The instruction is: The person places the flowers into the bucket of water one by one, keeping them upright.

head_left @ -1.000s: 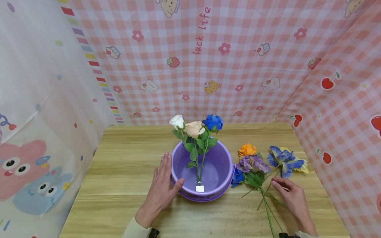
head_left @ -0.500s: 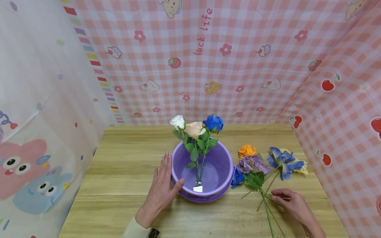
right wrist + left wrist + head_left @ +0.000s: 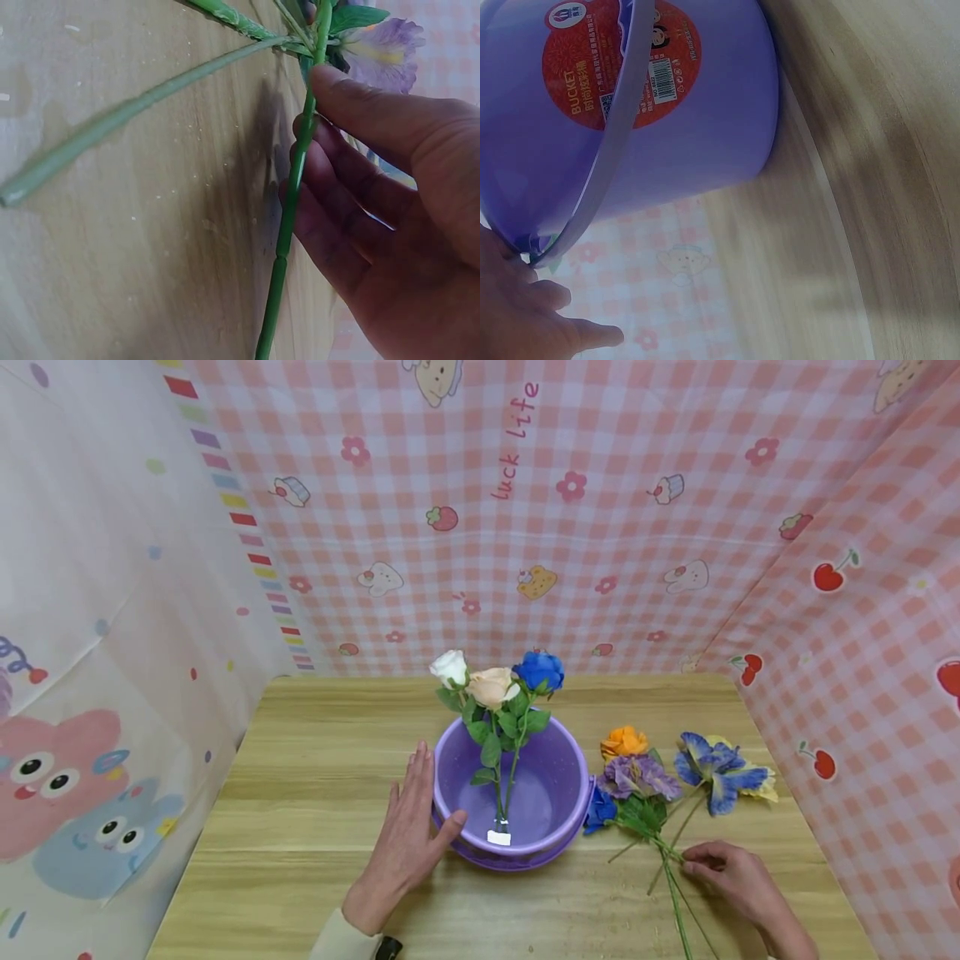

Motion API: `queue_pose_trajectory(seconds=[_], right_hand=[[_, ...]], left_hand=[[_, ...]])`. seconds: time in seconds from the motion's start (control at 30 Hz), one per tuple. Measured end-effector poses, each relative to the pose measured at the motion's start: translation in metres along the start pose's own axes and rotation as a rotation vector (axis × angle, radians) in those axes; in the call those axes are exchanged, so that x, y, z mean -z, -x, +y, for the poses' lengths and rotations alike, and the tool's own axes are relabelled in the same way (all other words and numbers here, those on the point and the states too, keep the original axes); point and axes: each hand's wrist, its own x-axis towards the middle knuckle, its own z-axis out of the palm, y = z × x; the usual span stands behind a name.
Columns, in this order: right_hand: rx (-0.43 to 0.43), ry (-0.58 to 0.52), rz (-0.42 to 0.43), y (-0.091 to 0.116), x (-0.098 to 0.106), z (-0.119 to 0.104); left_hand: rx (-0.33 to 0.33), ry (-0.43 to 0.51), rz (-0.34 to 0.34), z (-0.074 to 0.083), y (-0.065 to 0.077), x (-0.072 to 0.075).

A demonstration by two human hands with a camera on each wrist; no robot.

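A purple bucket (image 3: 566, 781) holds a white rose (image 3: 448, 668), a peach rose (image 3: 492, 687) and a blue rose (image 3: 540, 671), all upright. My left hand (image 3: 405, 839) rests against the bucket's left side with fingers straight and the thumb over its rim. At the right, my right hand (image 3: 731, 881) pinches a green flower stem (image 3: 283, 225) between thumb and fingers, clearly seen in the right wrist view. That stem runs into a bundle with an orange flower (image 3: 624, 742), a purple ruffled flower (image 3: 637, 777) and a blue flower (image 3: 600, 810). Which bloom it carries I cannot tell.
A blue-and-yellow iris-like flower (image 3: 716, 772) lies right of the bundle, close to the checked cloth wall (image 3: 877, 693). Loose stems (image 3: 678, 910) spread toward the wooden table's front edge. The bucket's handle (image 3: 622, 112) hangs down outside, over a red label (image 3: 574, 64).
My right hand has moved down from above the stems and now pinches a green one. My left hand stays at the bucket, and the flowers have barely shifted.
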Motion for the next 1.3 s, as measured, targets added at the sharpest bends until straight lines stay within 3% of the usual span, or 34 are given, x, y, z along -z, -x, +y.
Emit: queue_pose_trajectory(seconds=[0.47, 0.87, 1.1, 1.3], right_hand=[[0.004, 0.037, 0.014, -0.002, 0.002, -0.001], [0.099, 0.025, 0.125, 0.004, 0.004, -0.008], [0.205, 0.004, 0.245, 0.005, 0.004, -0.010], [0.208, -0.015, 0.246, 0.003, 0.008, -0.017]], left_hand=[[-0.008, -0.006, 0.002, -0.001, 0.000, -0.002], [-0.008, -0.006, 0.014, -0.001, 0.000, -0.001], [-0.005, 0.003, 0.014, -0.001, 0.000, -0.001], [-0.005, -0.002, 0.010, -0.001, 0.000, -0.001]])
